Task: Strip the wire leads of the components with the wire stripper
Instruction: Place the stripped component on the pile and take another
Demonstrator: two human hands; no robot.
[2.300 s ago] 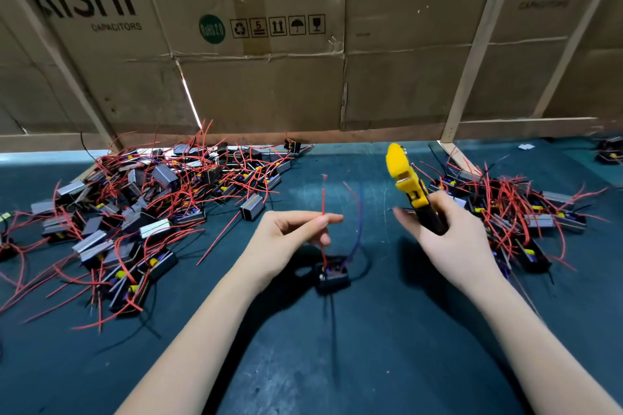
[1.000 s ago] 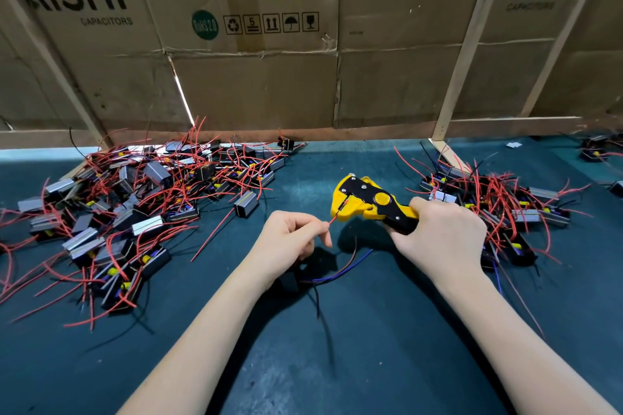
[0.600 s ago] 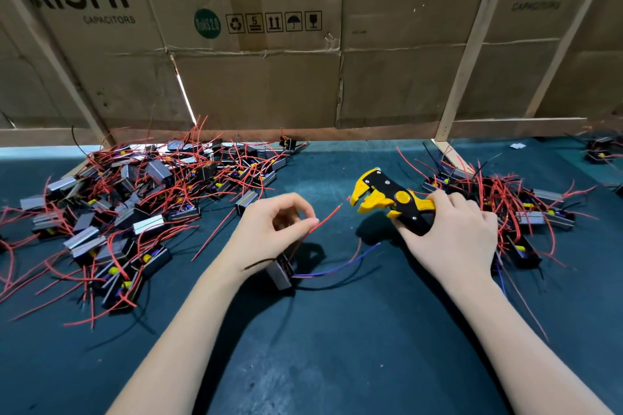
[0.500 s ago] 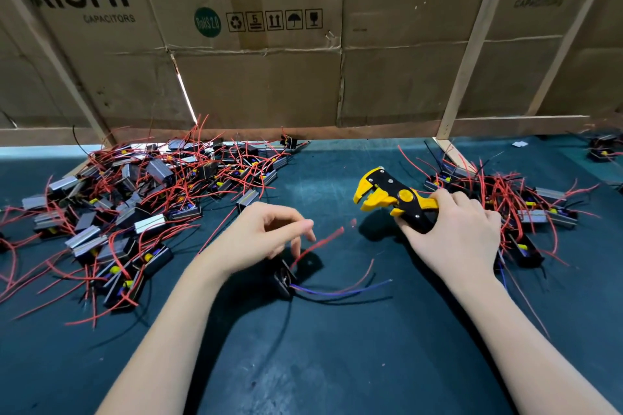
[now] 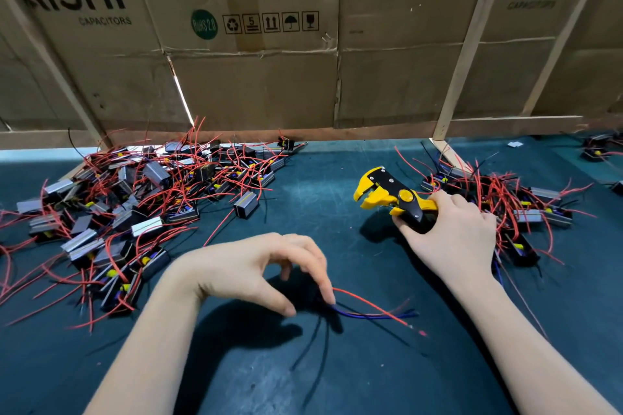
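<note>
One thin red wire lead (image 5: pixel 371 305), freshly stripped, was lowered to the dark green mat (image 5: pixel 337 199) by the loosely curled left hand (image 5: pixel 249 269), while the yellow-and-black wire stripper (image 5: pixel 392 200) was gripped, withdrawn, in the right hand (image 5: pixel 451 239), freeing the next lead.

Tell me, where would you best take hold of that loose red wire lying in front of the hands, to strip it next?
Pinch the red wire around its middle, coming from above with the left hand, which is already right beside it. Its far end points right, toward the wire stripper in the right hand, so that end should stay clear for the stripper's mouth.
</note>
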